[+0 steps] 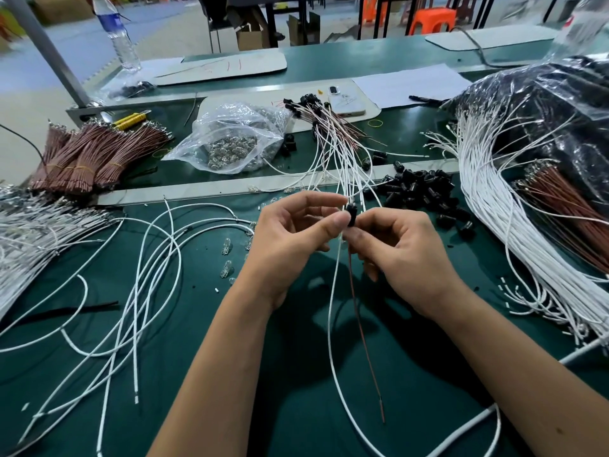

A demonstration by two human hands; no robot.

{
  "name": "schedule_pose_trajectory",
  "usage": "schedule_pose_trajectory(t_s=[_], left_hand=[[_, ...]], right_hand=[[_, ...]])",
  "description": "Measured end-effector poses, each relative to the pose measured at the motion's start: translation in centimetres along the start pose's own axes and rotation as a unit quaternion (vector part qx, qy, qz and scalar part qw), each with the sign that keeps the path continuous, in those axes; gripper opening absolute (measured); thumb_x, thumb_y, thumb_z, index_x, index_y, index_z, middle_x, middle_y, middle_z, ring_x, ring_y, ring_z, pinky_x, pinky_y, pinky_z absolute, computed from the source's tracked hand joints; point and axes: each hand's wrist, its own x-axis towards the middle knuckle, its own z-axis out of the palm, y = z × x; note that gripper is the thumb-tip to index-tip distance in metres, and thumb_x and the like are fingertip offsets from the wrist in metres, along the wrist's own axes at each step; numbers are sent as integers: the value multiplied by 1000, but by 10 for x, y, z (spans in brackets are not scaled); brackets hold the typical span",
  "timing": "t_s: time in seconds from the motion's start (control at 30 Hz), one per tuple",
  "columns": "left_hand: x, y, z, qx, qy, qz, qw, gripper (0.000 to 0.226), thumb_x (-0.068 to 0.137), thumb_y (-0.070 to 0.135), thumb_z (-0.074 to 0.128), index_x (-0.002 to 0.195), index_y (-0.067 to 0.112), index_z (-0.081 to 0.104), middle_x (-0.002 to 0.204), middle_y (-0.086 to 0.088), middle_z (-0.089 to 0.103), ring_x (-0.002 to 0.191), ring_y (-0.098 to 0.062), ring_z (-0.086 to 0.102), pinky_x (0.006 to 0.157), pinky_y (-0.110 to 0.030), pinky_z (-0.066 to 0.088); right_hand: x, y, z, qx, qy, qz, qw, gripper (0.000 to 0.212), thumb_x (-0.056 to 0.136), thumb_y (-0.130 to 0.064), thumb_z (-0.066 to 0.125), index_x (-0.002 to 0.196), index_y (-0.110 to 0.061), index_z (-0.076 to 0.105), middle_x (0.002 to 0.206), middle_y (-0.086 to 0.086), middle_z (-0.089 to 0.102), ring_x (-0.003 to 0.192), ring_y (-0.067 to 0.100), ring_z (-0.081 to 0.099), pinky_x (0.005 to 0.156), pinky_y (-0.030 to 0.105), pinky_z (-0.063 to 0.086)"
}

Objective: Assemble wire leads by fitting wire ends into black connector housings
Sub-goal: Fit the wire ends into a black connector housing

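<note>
Both hands meet above the green mat at the middle of the head view. A small black connector housing [352, 215] is pinched between my left hand [293, 239] and my right hand [400, 255]. A white wire [331, 341] and a thin brown wire [362, 338] hang down from the housing towards me. Loose black housings [425, 189] lie in a heap just beyond my right hand. Finished leads with black housings [329, 133] fan out further back.
Loose white wires [145, 278] sprawl over the mat at left, and small glass bulbs [226, 255] lie nearby. Brown wire bundles [89, 153] and a clear bag of parts [230, 146] sit at the back left. A big bundle of white wires [494, 206] and a plastic bag [560, 103] fill the right. A phone [346, 100] lies beyond.
</note>
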Motion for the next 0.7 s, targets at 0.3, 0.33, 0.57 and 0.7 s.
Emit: schedule_pose_trajectory(t_s=[0.3, 0.33, 0.57, 0.7], left_hand=[[-2, 0, 8, -25, 29, 34, 999, 21, 74, 14, 81, 93, 7, 78, 80, -1, 76, 74, -8, 68, 70, -20, 53], [-2, 1, 8, -27, 27, 34, 999, 21, 73, 14, 81, 93, 7, 78, 81, -1, 76, 75, -9, 68, 71, -20, 54], [-2, 2, 9, -32, 20, 26, 999, 25, 74, 12, 80, 98, 5, 75, 79, -2, 75, 73, -10, 69, 68, -20, 53], [-2, 1, 10, -34, 20, 17, 999, 26, 73, 15, 80, 97, 6, 74, 83, -4, 75, 77, -13, 69, 69, -22, 54]], right_hand=[[-1, 4, 3, 5, -56, 25, 998, 16, 89, -34, 77, 86, -18, 76, 68, 2, 67, 45, 17, 51, 45, 33, 43], [-1, 4, 3, 4, -56, 24, 998, 15, 89, -34, 77, 87, -19, 77, 70, 3, 69, 46, 16, 51, 45, 32, 43], [-3, 3, 5, -6, -46, -2, 999, 8, 91, -30, 76, 83, -30, 75, 67, -10, 66, 46, 10, 50, 46, 28, 41], [-4, 3, 6, -7, -33, -8, 999, 7, 91, -30, 75, 85, -26, 76, 66, -11, 66, 49, 3, 51, 50, 22, 42]])
